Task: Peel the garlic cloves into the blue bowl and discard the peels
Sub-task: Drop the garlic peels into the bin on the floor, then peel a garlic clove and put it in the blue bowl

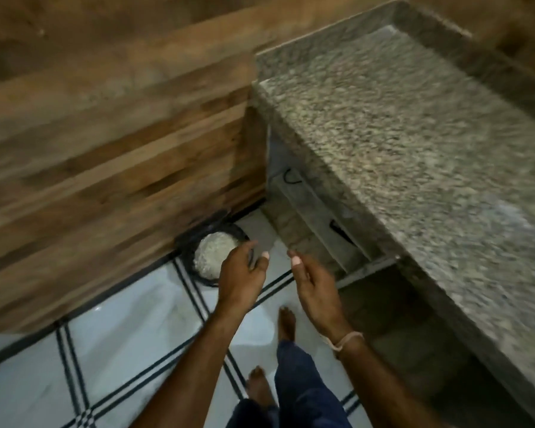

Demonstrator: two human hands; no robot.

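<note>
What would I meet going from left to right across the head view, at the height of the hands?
wood-panelled wall → black bin with pale contents → left hand → right hand → granite counter

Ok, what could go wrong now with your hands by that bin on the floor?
Anything dropped might miss: the right hand hangs over the floor tiles, beside the bin; only the left hand reaches its rim. Stray bits could land near the bare feet on those shiny tiles and perhaps be slippery.
</note>
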